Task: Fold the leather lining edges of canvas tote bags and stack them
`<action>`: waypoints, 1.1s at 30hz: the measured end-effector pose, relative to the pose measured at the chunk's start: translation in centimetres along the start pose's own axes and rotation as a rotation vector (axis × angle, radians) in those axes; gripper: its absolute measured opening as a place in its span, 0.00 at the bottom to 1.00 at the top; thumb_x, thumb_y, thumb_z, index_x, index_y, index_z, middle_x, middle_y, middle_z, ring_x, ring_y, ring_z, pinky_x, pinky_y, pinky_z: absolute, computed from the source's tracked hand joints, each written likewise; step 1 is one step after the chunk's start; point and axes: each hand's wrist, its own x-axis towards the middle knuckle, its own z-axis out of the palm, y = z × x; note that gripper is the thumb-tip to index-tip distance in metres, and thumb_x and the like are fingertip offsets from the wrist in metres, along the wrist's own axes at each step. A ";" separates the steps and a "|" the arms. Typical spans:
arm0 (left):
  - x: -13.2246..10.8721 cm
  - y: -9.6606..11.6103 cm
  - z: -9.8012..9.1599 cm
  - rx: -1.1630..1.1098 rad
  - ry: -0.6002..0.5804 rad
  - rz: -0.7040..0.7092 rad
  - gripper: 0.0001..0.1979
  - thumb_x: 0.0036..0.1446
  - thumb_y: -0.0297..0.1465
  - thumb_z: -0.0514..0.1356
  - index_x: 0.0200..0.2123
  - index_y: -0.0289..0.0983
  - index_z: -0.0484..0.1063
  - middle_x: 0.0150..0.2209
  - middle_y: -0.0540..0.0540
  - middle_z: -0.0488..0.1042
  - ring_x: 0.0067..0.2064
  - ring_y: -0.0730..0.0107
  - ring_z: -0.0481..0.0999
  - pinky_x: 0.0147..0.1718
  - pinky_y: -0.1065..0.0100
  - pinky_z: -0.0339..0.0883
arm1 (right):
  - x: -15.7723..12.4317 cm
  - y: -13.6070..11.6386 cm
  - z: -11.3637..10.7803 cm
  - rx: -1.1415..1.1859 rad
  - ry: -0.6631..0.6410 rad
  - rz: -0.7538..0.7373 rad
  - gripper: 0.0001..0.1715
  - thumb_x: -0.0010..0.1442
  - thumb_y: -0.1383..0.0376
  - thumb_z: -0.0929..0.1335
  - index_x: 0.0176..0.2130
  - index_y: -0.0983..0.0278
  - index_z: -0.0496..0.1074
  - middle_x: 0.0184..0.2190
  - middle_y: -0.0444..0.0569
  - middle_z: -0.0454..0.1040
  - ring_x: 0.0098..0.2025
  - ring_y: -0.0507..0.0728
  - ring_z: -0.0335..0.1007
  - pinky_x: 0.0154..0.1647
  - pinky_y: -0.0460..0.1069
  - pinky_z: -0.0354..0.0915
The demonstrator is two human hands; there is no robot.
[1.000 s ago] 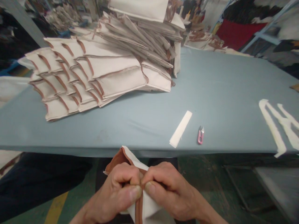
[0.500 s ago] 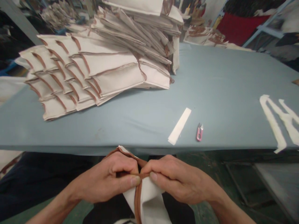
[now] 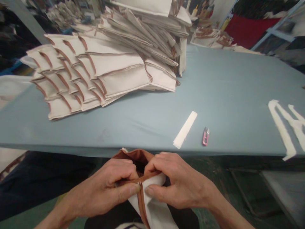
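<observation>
A folded cream canvas piece with a brown binding [image 3: 152,203] is gripped between the person's two bare hands, held in front of the worktop's near edge and above the lap. Its lower part hangs below the hands, with the brown binding running down the middle. Above the hands, the fold opens on a brown inner face with a dark gap.

The left hand [image 3: 102,187] and the right hand [image 3: 181,181] are clamped on the piece from either side, just apart, with their thumbs pinching the binding almost tip to tip.

Just beyond the hands runs the near edge of a long pale blue-grey covered worktop [image 3: 143,127]. Ahead of the right hand lie a narrow white fabric strip [image 3: 185,129], slanted on the worktop, and just beside it a pair of small pink-handled thread snips [image 3: 205,136]. Farther right, well away from that hand, lie long cream cut fabric strips [image 3: 283,127] at the worktop's edge.

Ahead of the left hand, a large fanned stack of cream canvas pieces with brown trim [image 3: 95,73] takes up the far left of the worktop and rises between the hands and the back of the room. Behind the stack's right side, a smaller heap of brown-trimmed pieces [image 3: 209,37] sits at the worktop's far end, with red cloth [image 3: 250,28] beyond it. Below the left hand are the person's dark trousers [image 3: 35,184].
</observation>
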 end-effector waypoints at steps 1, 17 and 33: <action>-0.3 0.0 0.2 0.015 0.025 -0.019 0.14 0.70 0.30 0.56 0.28 0.39 0.64 0.28 0.56 0.65 0.32 0.74 0.66 0.35 0.72 0.58 | 0.2 -0.1 0.2 -0.010 0.002 0.006 0.07 0.58 0.70 0.74 0.37 0.62 0.75 0.34 0.42 0.78 0.36 0.53 0.72 0.43 0.48 0.62; -1.1 -0.1 -1.4 0.282 0.055 0.038 0.12 0.76 0.31 0.52 0.42 0.39 0.75 0.36 0.49 0.79 0.36 0.69 0.78 0.38 0.71 0.68 | 3.6 -0.3 1.5 0.155 -0.189 0.195 0.03 0.65 0.68 0.68 0.36 0.62 0.71 0.24 0.35 0.64 0.25 0.49 0.56 0.28 0.45 0.52; -1.5 -1.2 0.9 -0.140 0.302 -0.238 0.19 0.74 0.38 0.49 0.29 0.39 0.65 0.30 0.53 0.69 0.33 0.70 0.69 0.34 0.71 0.65 | 4.5 0.1 3.0 -0.134 0.100 -0.199 0.09 0.70 0.70 0.66 0.37 0.62 0.75 0.33 0.46 0.81 0.35 0.53 0.75 0.39 0.47 0.67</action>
